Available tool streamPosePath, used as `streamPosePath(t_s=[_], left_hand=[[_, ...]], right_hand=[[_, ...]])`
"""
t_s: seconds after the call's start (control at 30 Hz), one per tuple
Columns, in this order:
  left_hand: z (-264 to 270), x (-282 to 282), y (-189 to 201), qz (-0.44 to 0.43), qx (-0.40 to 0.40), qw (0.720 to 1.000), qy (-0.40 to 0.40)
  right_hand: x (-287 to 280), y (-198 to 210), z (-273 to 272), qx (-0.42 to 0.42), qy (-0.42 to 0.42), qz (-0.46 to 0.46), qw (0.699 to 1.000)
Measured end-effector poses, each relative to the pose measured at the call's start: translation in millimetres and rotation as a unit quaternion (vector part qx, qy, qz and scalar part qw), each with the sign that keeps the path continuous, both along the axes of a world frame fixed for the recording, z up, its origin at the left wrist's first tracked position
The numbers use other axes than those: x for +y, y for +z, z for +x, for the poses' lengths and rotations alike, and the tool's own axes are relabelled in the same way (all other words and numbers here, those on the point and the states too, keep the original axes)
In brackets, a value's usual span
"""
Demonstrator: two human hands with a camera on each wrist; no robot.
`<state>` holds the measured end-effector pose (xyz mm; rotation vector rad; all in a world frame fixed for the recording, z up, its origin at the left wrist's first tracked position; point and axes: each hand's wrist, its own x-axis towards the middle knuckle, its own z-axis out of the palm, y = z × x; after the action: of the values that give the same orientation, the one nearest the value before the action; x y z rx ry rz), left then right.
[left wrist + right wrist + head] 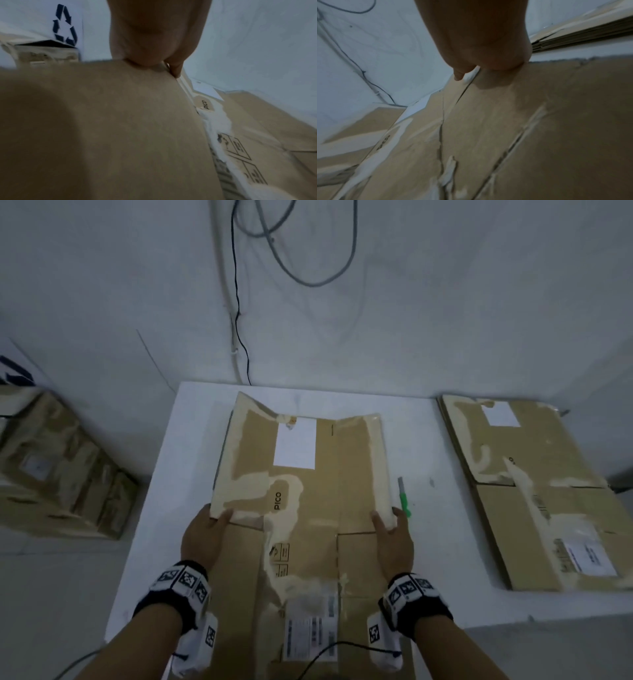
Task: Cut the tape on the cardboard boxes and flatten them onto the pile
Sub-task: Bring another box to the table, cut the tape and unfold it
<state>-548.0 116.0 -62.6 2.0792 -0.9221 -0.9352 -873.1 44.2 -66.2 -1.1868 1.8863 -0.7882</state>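
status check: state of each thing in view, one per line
Cardboard box: opened out, nearly flat on the table, side panels still raised.
Left hand: grips the box's left panel edge.
Right hand: grips the box's right panel edge.
Green-handled cutter: lying on the table, unheld, right of the box.
Pile of flattened boxes: flat, stacked at right.
Boxes at left: still assembled and taped.

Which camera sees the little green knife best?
The head view: the green knife lies on the white table, just beyond the right hand. Neither wrist view shows it; both are filled by hand and cardboard.
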Motion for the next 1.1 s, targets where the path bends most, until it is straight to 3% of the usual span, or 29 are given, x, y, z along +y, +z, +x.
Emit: streamPosePath(t_s=[0.2, 0.53, 0.73, 1.1], left_hand=[[-21, 8, 30, -0.055, 0.0, 0.999, 0.002], [-107, -75, 97, -0.146, 0.052, 0.987, -0.029], [-210, -134, 109, -0.158, 0.095, 0.982, -0.031], [-440, -214, 80, -0.131, 0.154, 0.979, -0.009]], right_hand=[[6, 25, -19, 0.003, -0.003, -0.054, 0.999], [-63, 106, -115, 0.067, -0.033, -0.122, 0.99], [-119, 132, -222, 0.111, -0.059, -0.137, 0.983], [-208, 113, -453, 0.126, -0.05, -0.073, 0.988]])
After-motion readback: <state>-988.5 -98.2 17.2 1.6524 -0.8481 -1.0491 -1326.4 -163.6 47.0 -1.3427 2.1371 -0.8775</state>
